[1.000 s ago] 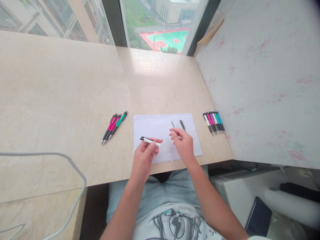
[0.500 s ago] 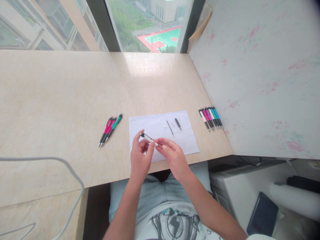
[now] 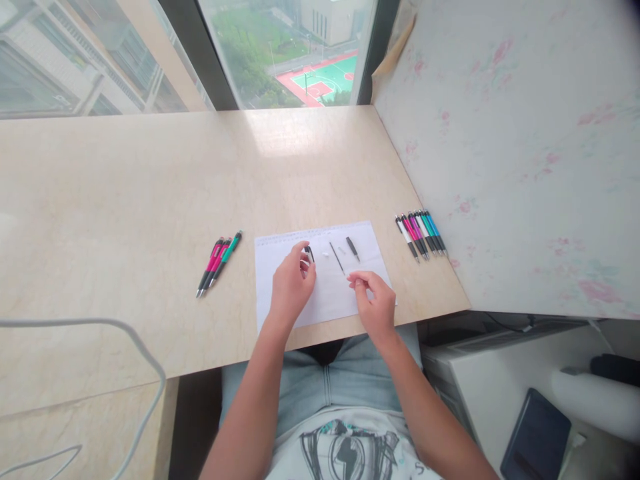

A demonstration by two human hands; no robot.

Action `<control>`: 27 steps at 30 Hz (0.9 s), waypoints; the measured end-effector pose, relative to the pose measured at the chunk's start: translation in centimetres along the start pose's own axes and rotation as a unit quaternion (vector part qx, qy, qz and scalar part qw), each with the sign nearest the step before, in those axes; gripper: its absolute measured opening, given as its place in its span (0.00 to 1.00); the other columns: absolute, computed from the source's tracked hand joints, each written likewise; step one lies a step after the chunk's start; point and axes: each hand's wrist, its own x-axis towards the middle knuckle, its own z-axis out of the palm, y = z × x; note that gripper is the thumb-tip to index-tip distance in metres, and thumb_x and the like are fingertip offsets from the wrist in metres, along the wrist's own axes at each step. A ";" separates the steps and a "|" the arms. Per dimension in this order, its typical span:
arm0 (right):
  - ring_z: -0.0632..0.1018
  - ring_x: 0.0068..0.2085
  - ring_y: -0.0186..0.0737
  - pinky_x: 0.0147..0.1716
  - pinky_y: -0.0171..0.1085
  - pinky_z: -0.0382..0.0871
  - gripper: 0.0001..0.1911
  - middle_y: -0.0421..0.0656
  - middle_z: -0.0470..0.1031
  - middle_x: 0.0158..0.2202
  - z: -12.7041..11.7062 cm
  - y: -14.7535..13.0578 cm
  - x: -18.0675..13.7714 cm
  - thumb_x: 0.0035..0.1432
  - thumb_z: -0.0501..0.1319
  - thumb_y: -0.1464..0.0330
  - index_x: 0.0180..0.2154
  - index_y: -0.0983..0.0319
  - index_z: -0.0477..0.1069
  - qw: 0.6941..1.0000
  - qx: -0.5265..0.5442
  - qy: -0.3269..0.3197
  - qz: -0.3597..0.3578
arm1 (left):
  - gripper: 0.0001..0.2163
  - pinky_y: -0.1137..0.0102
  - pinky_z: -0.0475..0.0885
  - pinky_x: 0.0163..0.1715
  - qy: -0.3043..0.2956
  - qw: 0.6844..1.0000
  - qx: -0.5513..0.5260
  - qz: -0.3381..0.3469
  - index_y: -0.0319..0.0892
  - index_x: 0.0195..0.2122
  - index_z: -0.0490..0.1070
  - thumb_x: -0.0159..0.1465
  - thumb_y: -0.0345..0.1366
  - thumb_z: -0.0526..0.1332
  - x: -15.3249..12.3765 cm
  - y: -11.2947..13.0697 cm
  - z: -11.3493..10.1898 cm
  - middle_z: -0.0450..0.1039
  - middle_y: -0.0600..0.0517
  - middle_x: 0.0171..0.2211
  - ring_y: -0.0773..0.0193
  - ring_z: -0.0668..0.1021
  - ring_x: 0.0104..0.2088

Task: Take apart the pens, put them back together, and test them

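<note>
My left hand is closed over the white paper sheet, pinching a pen part whose black end sticks out past the fingers. My right hand hovers over the sheet's right side with thumb and finger pinched on something too small to make out. Between the hands lie a thin ink refill, a black pen tip piece and tiny white bits.
Three pens, pink and green, lie left of the sheet. A row of several coloured pens lies at the right, near the wall panel. A grey cable loops at the left edge. The desk's front edge runs just below my hands.
My hands, joined on the white pen body half a second ago, have come apart. The left hand moved up the sheet with the pen part; the right hand shifted rightwards.
</note>
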 end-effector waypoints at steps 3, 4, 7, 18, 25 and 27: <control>0.78 0.34 0.38 0.38 0.40 0.73 0.11 0.42 0.78 0.35 0.0 0.6 0.2 0.63 0.53 0.73 0.37 0.59 0.74 1.000 -0.005 0.003 -0.012 | 0.21 0.66 0.71 0.37 0.006 0.999 0.031 0.011 0.43 0.56 0.63 0.62 0.30 0.58 0.6 -0.3 0.4 0.73 0.48 0.42 0.66 0.74 0.30; 0.78 0.33 0.38 0.38 0.39 0.72 0.11 0.42 0.78 0.34 0.1 0.7 0.2 0.63 0.53 0.73 0.37 0.59 0.74 1.000 -0.001 0.009 -0.009 | 0.21 0.66 0.71 0.37 0.005 0.999 0.046 0.012 0.42 0.57 0.63 0.62 0.30 0.58 0.7 -0.4 0.4 0.72 0.47 0.43 0.66 0.74 0.31; 0.78 0.32 0.38 0.36 0.39 0.73 0.11 0.41 0.77 0.34 0.1 1.0 0.1 0.62 0.53 0.72 0.36 0.59 0.74 0.999 0.023 0.032 0.019 | 0.22 0.65 0.71 0.36 0.002 0.995 0.099 0.011 0.41 0.60 0.62 0.64 0.33 0.58 0.9 -0.6 0.5 0.70 0.44 0.44 0.63 0.74 0.32; 0.78 0.34 0.41 0.36 0.40 0.72 0.10 0.43 0.78 0.34 0.1 1.0 0.1 0.62 0.53 0.69 0.36 0.59 0.74 0.998 0.020 0.029 0.054 | 0.09 0.68 0.66 0.32 0.065 0.993 0.094 0.024 0.43 0.43 0.71 0.67 0.38 0.54 -1.8 -1.2 -0.9 0.72 0.50 0.35 0.66 0.72 0.28; 0.74 0.28 0.39 0.30 0.37 0.68 0.12 0.42 0.76 0.27 0.2 1.1 -0.2 0.62 0.54 0.66 0.37 0.62 0.76 0.998 -0.056 0.009 0.042 | 0.09 0.71 0.66 0.31 0.007 1.000 -0.002 0.021 0.43 0.36 0.70 0.68 0.38 0.53 -6.5 -1.7 -0.9 0.74 0.54 0.28 0.66 0.74 0.27; 0.74 0.27 0.39 0.30 0.37 0.67 0.13 0.42 0.76 0.26 0.2 1.3 -0.1 0.62 0.54 0.66 0.36 0.62 0.76 0.996 -0.067 0.001 0.053 | 0.08 0.71 0.66 0.31 -0.006 0.999 -0.015 0.034 0.43 0.36 0.71 0.68 0.38 0.54 -7.1 -1.8 -0.6 0.74 0.54 0.28 0.66 0.73 0.27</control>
